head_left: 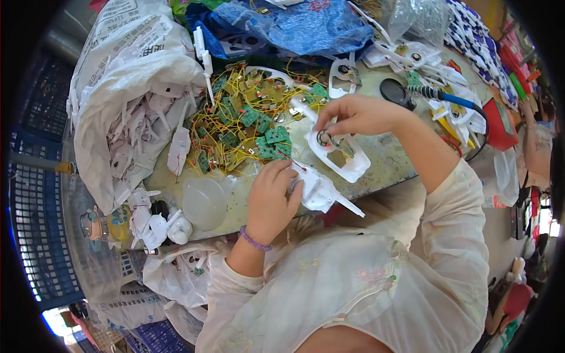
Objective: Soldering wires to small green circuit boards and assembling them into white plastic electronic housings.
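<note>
My left hand [269,199], with a purple bead bracelet at its wrist, is closed on a white plastic housing [321,189] with a narrow pointed end. A thin red wire runs from this housing toward green circuit boards [274,143] by my fingertips. My right hand [360,115] is pinched over a second white plastic shell [355,169], which has a large opening and a round speaker [323,137] with thin wires. Whatever lies between those fingertips is too small to make out. Beyond my hands spreads a heap of circuit boards with yellow wires [235,120].
At the left, a white woven sack [126,76] holds many white plastic parts. A clear round lid [204,203] lies at the table's near edge [376,191]. At right are a soldering iron [450,99], a dark round tin [395,92] and a red box [500,126]. Blue plastic [294,29] covers the back.
</note>
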Demonstrator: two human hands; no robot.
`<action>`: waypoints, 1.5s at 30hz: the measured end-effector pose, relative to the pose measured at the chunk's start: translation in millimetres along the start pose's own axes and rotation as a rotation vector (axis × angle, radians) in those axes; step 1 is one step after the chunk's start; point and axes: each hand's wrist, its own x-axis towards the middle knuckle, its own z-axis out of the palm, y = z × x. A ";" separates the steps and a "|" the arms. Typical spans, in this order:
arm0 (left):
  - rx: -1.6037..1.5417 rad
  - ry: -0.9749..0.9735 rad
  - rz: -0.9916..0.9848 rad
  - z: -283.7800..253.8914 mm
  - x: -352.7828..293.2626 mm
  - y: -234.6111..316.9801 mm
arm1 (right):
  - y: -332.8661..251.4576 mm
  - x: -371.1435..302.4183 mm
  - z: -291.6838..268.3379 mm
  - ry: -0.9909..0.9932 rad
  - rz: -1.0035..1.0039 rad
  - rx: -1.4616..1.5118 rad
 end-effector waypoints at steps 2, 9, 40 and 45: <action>-0.019 -0.073 -0.105 3.3 1.6 4.8 | 13.6 3.3 7.4 0.004 -0.091 -0.033; 0.001 -0.042 -0.132 7.5 -4.1 3.9 | 8.6 -16.4 34.9 0.532 -0.085 -0.281; -0.250 -0.261 -0.030 7.6 92.8 3.1 | 38.1 -31.5 93.2 0.768 -0.143 0.476; -0.016 -0.152 0.218 4.9 89.0 0.5 | 35.7 -31.8 92.7 0.798 -0.154 0.361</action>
